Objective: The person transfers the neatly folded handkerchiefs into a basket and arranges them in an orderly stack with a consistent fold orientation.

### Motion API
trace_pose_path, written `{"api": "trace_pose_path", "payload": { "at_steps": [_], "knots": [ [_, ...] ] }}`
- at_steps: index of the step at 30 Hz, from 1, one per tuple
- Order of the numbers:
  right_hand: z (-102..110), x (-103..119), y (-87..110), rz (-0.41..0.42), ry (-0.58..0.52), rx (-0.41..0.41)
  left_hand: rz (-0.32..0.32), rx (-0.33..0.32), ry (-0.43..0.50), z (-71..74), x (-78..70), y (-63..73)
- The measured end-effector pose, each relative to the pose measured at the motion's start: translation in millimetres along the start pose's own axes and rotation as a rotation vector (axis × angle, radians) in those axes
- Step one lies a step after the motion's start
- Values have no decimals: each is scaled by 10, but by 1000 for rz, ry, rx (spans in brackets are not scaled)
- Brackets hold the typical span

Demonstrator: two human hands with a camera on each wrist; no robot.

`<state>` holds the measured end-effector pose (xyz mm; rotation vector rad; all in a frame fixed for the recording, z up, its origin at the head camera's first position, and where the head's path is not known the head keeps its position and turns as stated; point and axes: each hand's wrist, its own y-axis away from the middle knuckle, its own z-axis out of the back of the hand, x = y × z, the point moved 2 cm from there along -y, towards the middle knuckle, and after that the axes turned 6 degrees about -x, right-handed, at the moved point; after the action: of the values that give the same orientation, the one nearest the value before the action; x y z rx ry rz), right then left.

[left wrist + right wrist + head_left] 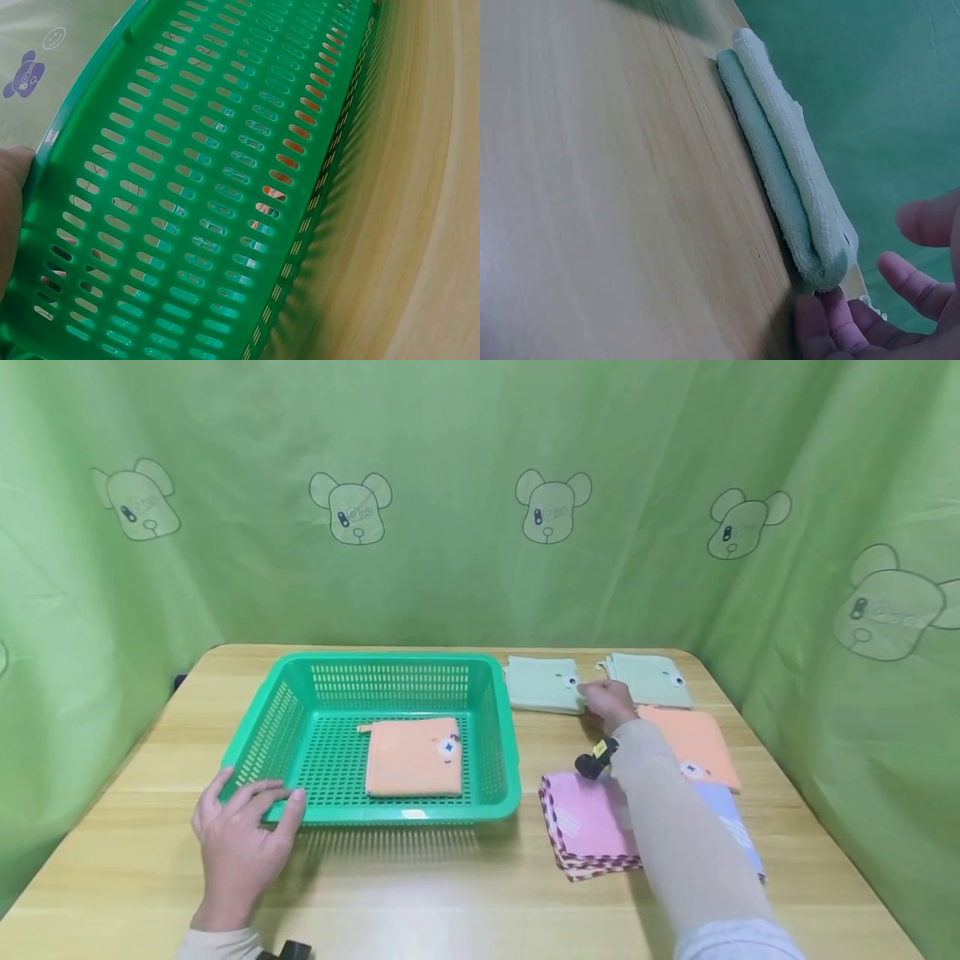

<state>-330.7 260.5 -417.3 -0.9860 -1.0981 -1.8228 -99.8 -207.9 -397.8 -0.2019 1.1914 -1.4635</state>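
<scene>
Half open, my right hand [611, 700] only touches the left green towel [540, 683]; pinching one layer could unfold it.

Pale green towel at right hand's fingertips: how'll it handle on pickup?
Probably floppy: the pale green towel looks soft and fuzzy. It may unfold if one layer is pinched, since its layers part at one end. Unlikely to roll, as it lies flat on the table.
</scene>
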Motion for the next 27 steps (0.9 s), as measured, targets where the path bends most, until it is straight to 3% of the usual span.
{"api": "trace_pose_path", "payload": {
  "at_steps": [3, 10, 27],
  "knots": [
    [-2, 7, 13, 13, -16, 19, 7, -2, 4, 1, -3, -2],
    [26, -1, 26, 63, 87, -8, 19, 9, 3, -1, -4, -12],
    [34, -24, 41, 105, 90, -50, 19, 19, -7, -4, 5, -6]
  ]
}}
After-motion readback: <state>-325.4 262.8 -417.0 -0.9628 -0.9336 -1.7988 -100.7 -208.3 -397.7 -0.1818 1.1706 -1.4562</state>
